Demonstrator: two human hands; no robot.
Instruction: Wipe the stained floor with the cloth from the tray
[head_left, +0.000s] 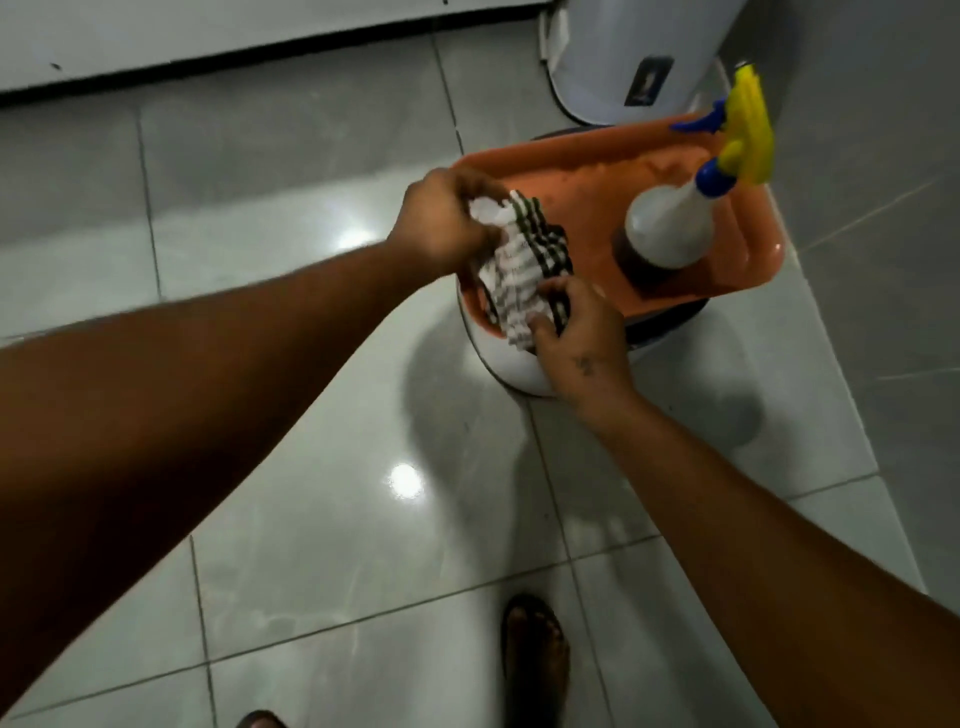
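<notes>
A white cloth with black checks (524, 265) lies bunched at the left end of an orange tray (582, 171). My left hand (447, 218) grips the cloth's upper end. My right hand (576, 327) pinches its lower end at the tray's near edge. The tray rests on a round white stool (511, 366). A glossy grey tiled floor (311, 519) spreads below; I cannot make out a stain on it.
A white spray bottle (670, 223) with a blue and yellow trigger stands on the tray's right side. A white bin (639, 57) stands behind the tray. A grey wall (883, 208) runs along the right. My sandalled feet (535, 660) are at the bottom.
</notes>
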